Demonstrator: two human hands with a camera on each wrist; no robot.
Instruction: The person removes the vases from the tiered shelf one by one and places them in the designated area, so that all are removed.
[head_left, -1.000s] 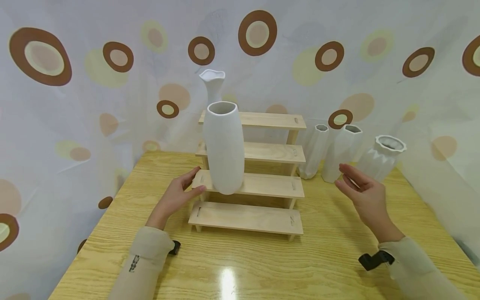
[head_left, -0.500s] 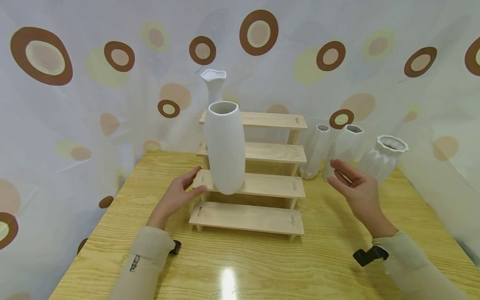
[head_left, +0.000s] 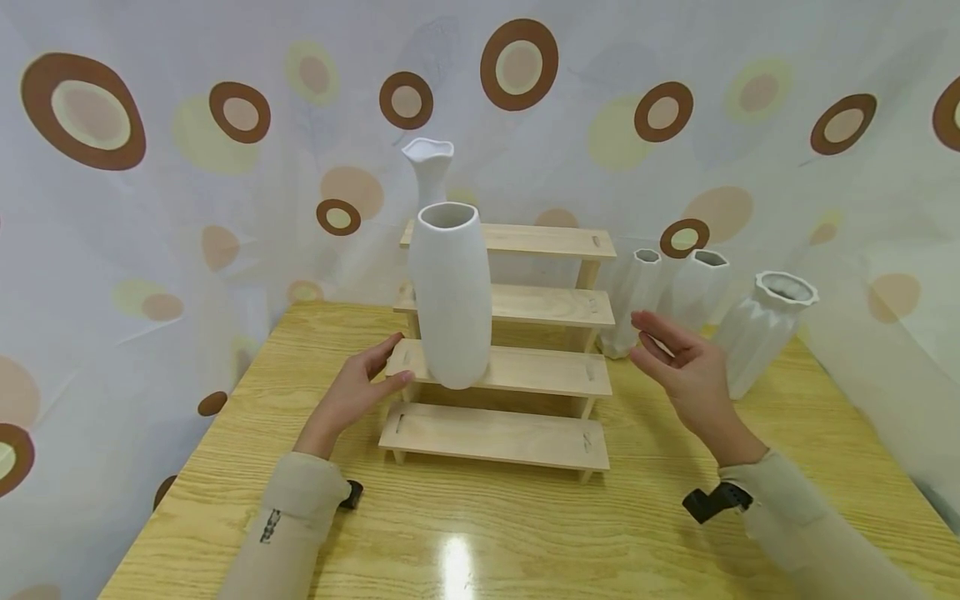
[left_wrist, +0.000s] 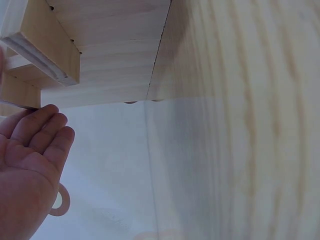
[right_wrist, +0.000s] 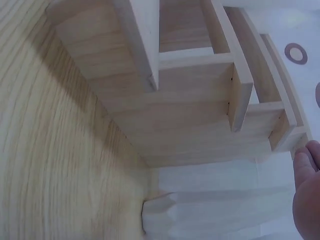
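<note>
A stepped wooden display stand [head_left: 495,437] rises in several tiers in the middle of the head view. On its second tier from the front stands a tall white vase [head_left: 452,300]. My left hand [head_left: 352,392] holds the left end of that tier, thumb at the front edge and fingers behind; the left wrist view shows its fingertips [left_wrist: 55,112] right at the wood. My right hand [head_left: 686,375] hovers to the right of the stand, fingers lightly bent, with nothing in it. Behind it are a slim ribbed white vase [head_left: 633,292] and a faceted white vase [head_left: 697,287].
Another white vase [head_left: 429,171] with a wavy rim stands at the back left of the stand, partly hidden. At the right is a fluted white vase [head_left: 765,329] with a flared rim. A patterned cloth [head_left: 570,167] hangs behind the wooden table [head_left: 540,533].
My right hand has moved left, from in front of the fluted vase toward the stand's right side. My left hand keeps its place at the stand, and the vases have stayed put.
</note>
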